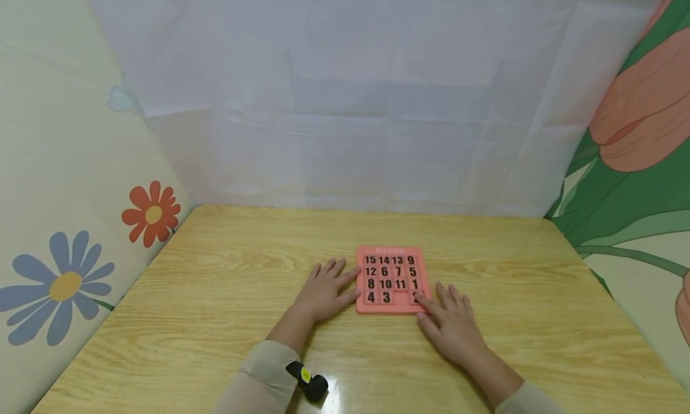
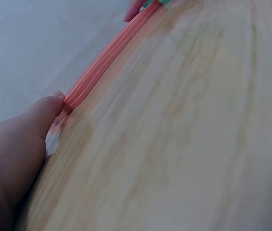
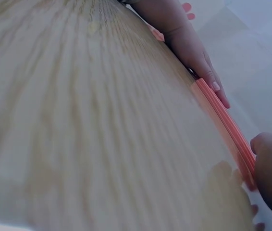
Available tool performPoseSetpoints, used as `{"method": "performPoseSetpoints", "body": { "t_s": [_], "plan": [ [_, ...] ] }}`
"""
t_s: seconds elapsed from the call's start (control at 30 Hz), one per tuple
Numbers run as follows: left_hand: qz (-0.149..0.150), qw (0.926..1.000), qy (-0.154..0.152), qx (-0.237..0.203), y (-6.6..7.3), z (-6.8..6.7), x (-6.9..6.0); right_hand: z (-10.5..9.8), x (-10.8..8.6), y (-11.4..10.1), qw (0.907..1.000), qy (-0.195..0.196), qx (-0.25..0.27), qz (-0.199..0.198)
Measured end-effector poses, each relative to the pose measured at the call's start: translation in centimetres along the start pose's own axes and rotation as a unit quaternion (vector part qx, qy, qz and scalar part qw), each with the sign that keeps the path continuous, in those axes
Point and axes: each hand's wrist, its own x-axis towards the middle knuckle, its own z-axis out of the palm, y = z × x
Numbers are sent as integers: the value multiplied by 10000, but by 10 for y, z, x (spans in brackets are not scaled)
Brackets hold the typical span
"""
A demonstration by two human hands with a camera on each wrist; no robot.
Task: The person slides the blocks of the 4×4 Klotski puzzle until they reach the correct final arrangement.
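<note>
A pink sliding number puzzle (image 1: 384, 310) lies flat on the table, its black-numbered tiles in rows. The gap is in the bottom row, between the 3 tile (image 1: 386, 297) and the bottom right tile. My right hand (image 1: 455, 330) reaches in from the right, its index fingertip on that bottom right tile and partly covering its number. My left hand (image 1: 323, 294) lies to the left with spread fingers, thumb and index fingertip at the puzzle's left edge. In the left wrist view, the left thumb (image 2: 44, 113) touches the pink side of the frame (image 2: 107, 60).
The wood-grain table (image 1: 215, 270) extends around both hands. A white sheet (image 1: 345, 102) hangs behind it, with flower-printed walls at left and right. A black strap with a small device (image 1: 312, 384) is on the left cuff.
</note>
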Motion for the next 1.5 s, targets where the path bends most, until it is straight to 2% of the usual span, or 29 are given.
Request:
{"method": "performPoseSetpoints", "body": {
  "t_s": [0.23,0.47,0.87,1.27,1.5],
  "plan": [
    [14,10000,27,9,0,0,0,-1,-1,0,10000,85,-3,-25],
    [23,10000,15,32,0,0,0,3,4,-9,9998,-95,196,12],
    [56,9999,67,56,-1,0,1,14,15,-31,9992,-128,165,-339],
    [8,9999,59,82,-2,3,2,20,16,-43,9981,1,88,-609],
    [-8,9999,76,104,-3,4,2,20,16,-42,9987,-129,38,-492]
  ]
}}
